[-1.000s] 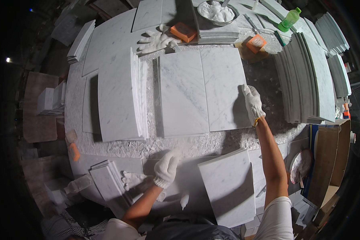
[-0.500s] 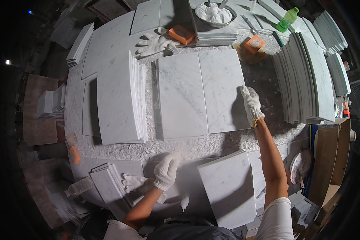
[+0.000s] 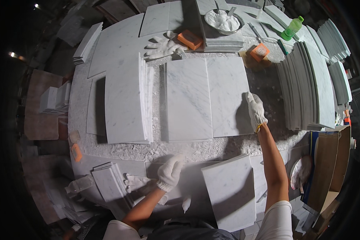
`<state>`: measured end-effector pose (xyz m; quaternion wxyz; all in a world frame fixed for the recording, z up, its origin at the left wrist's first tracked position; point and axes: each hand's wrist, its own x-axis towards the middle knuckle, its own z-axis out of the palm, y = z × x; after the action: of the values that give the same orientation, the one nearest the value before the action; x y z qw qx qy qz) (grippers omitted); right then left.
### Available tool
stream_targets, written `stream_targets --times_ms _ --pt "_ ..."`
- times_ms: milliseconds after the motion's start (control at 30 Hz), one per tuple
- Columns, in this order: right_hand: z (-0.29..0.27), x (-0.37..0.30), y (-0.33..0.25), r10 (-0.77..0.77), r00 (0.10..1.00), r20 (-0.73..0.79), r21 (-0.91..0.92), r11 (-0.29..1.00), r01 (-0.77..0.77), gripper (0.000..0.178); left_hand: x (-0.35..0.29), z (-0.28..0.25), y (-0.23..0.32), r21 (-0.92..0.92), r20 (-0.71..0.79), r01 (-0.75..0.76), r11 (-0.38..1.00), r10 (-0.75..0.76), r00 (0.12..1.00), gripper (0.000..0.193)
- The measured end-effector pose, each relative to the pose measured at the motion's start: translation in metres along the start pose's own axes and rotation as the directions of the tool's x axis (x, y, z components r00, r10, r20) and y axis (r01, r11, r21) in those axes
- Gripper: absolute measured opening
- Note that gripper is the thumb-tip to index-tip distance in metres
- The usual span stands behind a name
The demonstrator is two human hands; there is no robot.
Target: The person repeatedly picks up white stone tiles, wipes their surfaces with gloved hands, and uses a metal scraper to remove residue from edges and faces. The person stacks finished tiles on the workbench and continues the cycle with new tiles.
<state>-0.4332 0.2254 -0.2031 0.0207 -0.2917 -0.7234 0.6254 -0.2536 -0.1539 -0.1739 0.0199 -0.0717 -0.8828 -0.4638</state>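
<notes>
Two pale grey-veined marble tiles lie side by side in the middle, the left marble tile (image 3: 188,102) meeting the right marble tile (image 3: 228,98) along a thin seam. My right hand (image 3: 255,110), in a white knitted glove, grips the right tile's outer edge, thumb up and the other fingers partly hidden. Below the left tile, over the near side of the bench, hovers my gloved left hand (image 3: 171,172). Its fingers are curled together, and whatever they may hold is hidden. A loose white glove (image 3: 138,183) lies just left of that hand.
Stacked tiles (image 3: 124,104) stand at left, and a taller tile stack (image 3: 304,88) at right. A leaning tile (image 3: 230,192) is nearest me. Beyond are orange blocks (image 3: 190,39), a bowl of white paste (image 3: 224,21) and a green bottle (image 3: 293,28). A cardboard box (image 3: 326,168) sits right.
The whole view has shifted, so the bench appears slightly farther right and lower. My right hand stays on the tile's edge, and my left hand keeps its curled shape near the same spot.
</notes>
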Motion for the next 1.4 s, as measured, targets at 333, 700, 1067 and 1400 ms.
stream_targets --times_ms 333,700,1067,1400 --pt "-0.002 -0.006 -0.007 0.057 0.998 0.033 0.059 0.996 -0.059 0.042 0.002 0.0 0.003 0.0 -0.01 -0.051 0.999 0.051 0.999 0.022" --pt "0.0 -0.007 -0.007 0.029 1.0 0.009 0.06 0.998 -0.029 0.041 -0.001 0.002 -0.002 0.006 -0.006 -0.053 0.999 0.053 0.999 0.022" --pt "-0.002 -0.011 -0.011 0.047 0.999 0.016 0.043 0.998 -0.048 0.039 0.001 0.0 0.003 -0.006 0.003 -0.062 0.998 0.062 0.998 0.022" --pt "-0.002 -0.007 -0.005 0.056 0.998 0.014 0.061 0.997 -0.056 0.042 -0.004 0.004 -0.006 0.044 -0.04 -0.041 0.998 0.043 0.998 0.021"
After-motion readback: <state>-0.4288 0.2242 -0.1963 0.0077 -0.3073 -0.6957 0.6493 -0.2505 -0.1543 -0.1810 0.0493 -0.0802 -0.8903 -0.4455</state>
